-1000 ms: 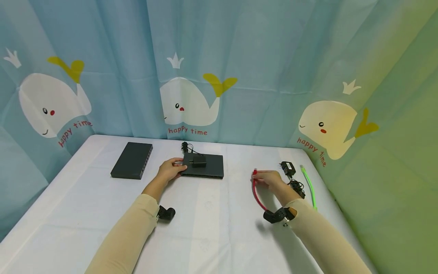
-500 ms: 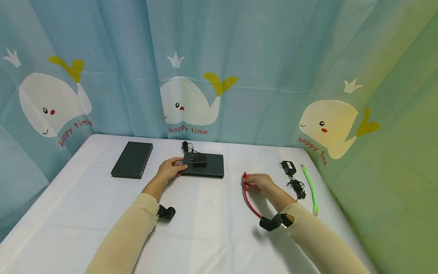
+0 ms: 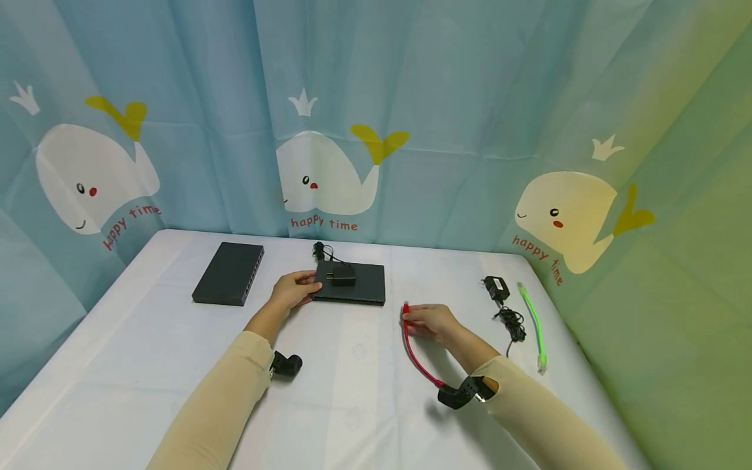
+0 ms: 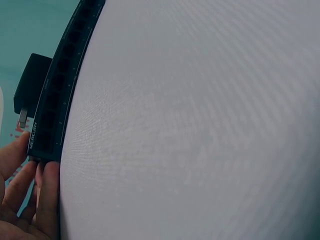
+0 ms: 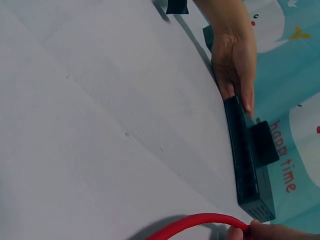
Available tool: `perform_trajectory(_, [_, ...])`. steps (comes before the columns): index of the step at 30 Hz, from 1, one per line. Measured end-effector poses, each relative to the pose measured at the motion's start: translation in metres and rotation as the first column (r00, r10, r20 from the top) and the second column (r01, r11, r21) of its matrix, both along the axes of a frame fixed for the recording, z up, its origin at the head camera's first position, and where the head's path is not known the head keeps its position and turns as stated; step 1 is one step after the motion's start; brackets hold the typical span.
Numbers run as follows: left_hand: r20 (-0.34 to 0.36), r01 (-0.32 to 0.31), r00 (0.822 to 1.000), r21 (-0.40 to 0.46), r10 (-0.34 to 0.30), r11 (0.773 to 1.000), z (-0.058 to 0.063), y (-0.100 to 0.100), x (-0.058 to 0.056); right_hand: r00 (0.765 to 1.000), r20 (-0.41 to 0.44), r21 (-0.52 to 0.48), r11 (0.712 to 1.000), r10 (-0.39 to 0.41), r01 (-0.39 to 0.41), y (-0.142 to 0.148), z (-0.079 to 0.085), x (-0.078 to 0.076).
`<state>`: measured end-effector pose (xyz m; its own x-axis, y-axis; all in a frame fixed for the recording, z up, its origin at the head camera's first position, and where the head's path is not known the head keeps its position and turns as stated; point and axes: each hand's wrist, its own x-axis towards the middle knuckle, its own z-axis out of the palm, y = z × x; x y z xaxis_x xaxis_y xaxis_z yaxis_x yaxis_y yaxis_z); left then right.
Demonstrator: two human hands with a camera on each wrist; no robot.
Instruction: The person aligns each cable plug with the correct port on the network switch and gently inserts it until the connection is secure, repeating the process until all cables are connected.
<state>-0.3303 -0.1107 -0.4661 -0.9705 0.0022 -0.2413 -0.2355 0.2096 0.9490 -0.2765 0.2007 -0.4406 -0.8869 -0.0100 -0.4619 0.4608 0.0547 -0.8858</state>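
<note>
At the left end of a black network switch (image 3: 371, 284), my left hand (image 3: 292, 291) grips its corner, thumb on top. The left wrist view shows the switch's row of ports (image 4: 59, 85) and the fingers at its end. A black power adapter (image 3: 343, 277) lies on top of the switch, prongs toward the left. My right hand (image 3: 433, 321) pinches a short red network cable (image 3: 412, 354) near its upper plug, to the right of the switch and apart from it. In the right wrist view the cable (image 5: 200, 218) curves along the bottom; its other end is hidden.
A second black network switch (image 3: 228, 274) lies at the back left. On the right are another power adapter (image 3: 496, 288) with its bundled cord (image 3: 512, 322) and a green network cable (image 3: 533, 323). A patterned curtain (image 3: 446, 117) hangs behind the white table (image 3: 329, 405).
My right hand has moved left and slightly nearer to me with the red network cable, coming closer to the switch. The left hand has stayed on the switch.
</note>
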Motion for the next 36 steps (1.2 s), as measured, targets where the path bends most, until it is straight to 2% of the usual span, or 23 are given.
perform_trajectory(11, [0.016, 0.001, 1.0, 0.048, -0.002, 0.999, 0.0, -0.002, 0.0, 0.999, -0.025, -0.056, 0.998, 0.033, -0.034, -0.015, -0.008, 0.008])
perform_trajectory(19, [0.016, 0.013, 1.0, 0.005, -0.013, 1.0, 0.002, -0.003, -0.003, 0.998, -0.035, -0.089, 0.994, 0.054, -0.057, -0.034, -0.014, 0.014])
perform_trajectory(24, [0.033, 0.01, 0.999, 0.007, -0.01, 1.0, 0.004, -0.002, -0.005, 0.997, -0.048, -0.097, 0.993, 0.06, -0.065, -0.047, -0.015, 0.016])
perform_trajectory(36, [0.006, -0.011, 1.0, -0.005, 0.011, 1.0, 0.008, -0.004, -0.002, 0.993, -0.062, -0.102, 0.989, 0.102, -0.108, -0.076, -0.014, 0.015])
